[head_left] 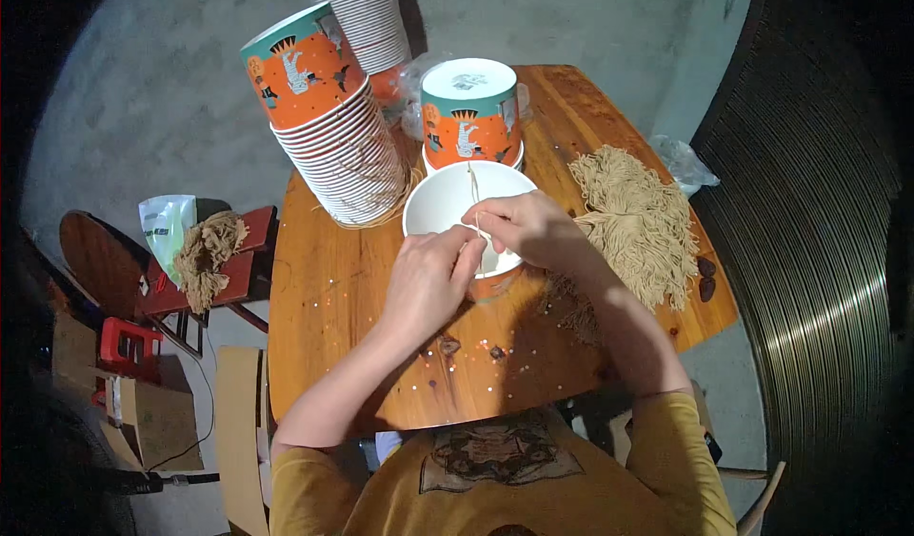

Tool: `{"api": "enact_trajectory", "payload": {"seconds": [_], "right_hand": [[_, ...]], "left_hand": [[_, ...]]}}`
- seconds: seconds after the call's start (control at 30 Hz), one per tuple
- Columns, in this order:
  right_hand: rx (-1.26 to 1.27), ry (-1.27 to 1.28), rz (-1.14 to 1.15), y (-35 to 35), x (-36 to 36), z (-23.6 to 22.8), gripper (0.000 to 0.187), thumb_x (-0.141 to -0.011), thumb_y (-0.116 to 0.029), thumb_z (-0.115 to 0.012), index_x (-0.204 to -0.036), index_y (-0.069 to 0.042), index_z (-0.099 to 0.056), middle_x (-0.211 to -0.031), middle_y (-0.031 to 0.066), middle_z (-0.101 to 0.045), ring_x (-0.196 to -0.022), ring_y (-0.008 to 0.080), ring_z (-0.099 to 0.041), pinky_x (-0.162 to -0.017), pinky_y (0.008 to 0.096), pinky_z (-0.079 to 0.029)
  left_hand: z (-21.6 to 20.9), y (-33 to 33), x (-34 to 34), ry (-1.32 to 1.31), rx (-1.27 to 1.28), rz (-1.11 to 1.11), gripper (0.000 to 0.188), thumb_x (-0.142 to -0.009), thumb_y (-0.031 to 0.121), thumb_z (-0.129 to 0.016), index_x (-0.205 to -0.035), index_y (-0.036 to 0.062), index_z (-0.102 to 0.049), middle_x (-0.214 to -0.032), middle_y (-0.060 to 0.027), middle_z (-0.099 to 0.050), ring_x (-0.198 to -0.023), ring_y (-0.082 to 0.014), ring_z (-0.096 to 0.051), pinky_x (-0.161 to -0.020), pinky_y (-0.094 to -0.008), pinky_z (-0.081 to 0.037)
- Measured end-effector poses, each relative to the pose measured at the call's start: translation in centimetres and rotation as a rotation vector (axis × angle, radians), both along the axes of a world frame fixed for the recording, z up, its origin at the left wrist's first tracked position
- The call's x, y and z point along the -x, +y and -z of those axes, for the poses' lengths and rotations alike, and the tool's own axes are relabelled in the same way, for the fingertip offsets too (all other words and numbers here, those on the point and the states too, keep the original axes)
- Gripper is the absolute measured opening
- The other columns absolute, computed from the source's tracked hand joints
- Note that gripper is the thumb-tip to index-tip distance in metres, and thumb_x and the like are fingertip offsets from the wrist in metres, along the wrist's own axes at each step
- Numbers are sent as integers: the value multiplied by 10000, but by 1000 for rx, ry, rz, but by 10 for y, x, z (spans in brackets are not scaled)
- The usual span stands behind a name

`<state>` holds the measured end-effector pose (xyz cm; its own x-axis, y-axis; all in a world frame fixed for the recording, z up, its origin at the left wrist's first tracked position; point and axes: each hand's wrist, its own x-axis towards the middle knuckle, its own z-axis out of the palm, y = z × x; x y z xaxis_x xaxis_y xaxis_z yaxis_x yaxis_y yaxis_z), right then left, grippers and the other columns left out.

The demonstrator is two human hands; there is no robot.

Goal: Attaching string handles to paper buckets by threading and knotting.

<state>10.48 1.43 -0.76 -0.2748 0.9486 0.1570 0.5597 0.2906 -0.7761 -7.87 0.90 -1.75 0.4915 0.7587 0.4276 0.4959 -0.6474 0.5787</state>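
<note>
A paper bucket (433,203), white inside, stands mouth up on the wooden table in front of me. A tan string (474,184) runs from the bucket's far rim across its mouth to my fingers. My left hand (424,274) is closed at the near left of the rim, thumb and forefinger pinching the string. Over the right side of the mouth, my right hand (528,227) also pinches the string, its fingertips close to the left ones. The exact crossing of the string between the fingers is partly hidden.
Just beyond stands an upside-down orange and green bucket (466,127). A leaning bucket stack (338,155) is at the left, with another white stack (357,12) behind. Tan string bundles (638,227) lie at the right of the wooden table (333,346). A dark red stool (224,269) stands left.
</note>
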Motion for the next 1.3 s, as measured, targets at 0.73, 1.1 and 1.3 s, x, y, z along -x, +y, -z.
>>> {"api": "enact_trajectory", "payload": {"seconds": [0.73,1.1,1.3], "right_hand": [[-410,337,326,-1,-19,-5,191,-913,-137,-524,-961,3,-645,-849,41,-642,-718,92,-565,-630,228,-449],[-356,945,-341,3,-7,-30,348,-805,-99,-625,-1137,-72,-523,-1107,75,-554,-1057,170,-509,-942,320,-395],[-603,496,-318,58,48,-99,940,-595,-344,-812,-1391,-148,-352,-1439,100,-309,-1326,275,-308,-1097,435,-266]], "left_hand": [[7,10,31,110,-285,278,128,-839,135,-589,-929,50,-559,-833,-97,-471,-872,-257,-493,-870,-390,-313],[-113,74,74,-488,223,134,273,-922,168,-539,-1177,72,-551,-919,-4,-572,-812,-65,-511,-718,-210,-423],[-191,138,121,-695,408,93,290,-905,181,-573,-1144,17,-580,-1082,-92,-619,-954,-140,-589,-831,-265,-483]]}}
